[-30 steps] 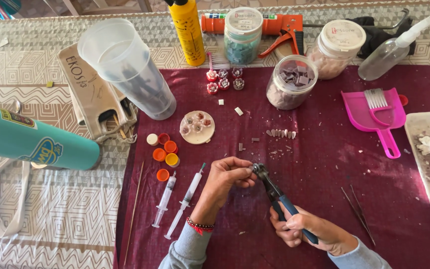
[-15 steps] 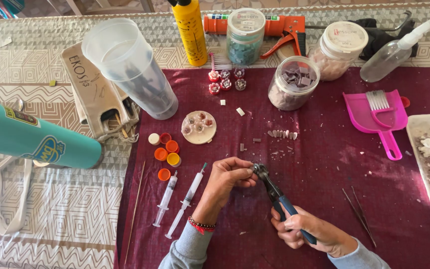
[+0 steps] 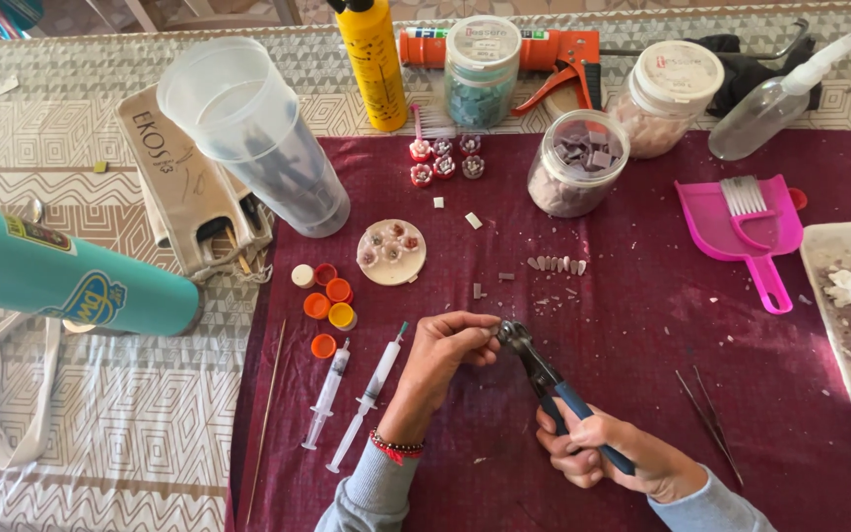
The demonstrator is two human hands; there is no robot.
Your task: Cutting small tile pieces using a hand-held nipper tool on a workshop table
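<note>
R hand [image 3: 608, 455] wrapped round blue nipper [image 3: 544, 374] handles, head aimed up-left. L hand [image 3: 450, 345] pinches a small tile bit at the head, too small to make out, fingers kept short of the wheels, prob. for safety. Cut pieces [image 3: 556, 264] in a row above. Syringes [image 3: 357, 399] just left of L wrist, tweezers [image 3: 709, 422] to the right; bare cloth [image 3: 642, 325] between.

head view | overhead, facing down | near table [image 3: 81, 128]
</note>
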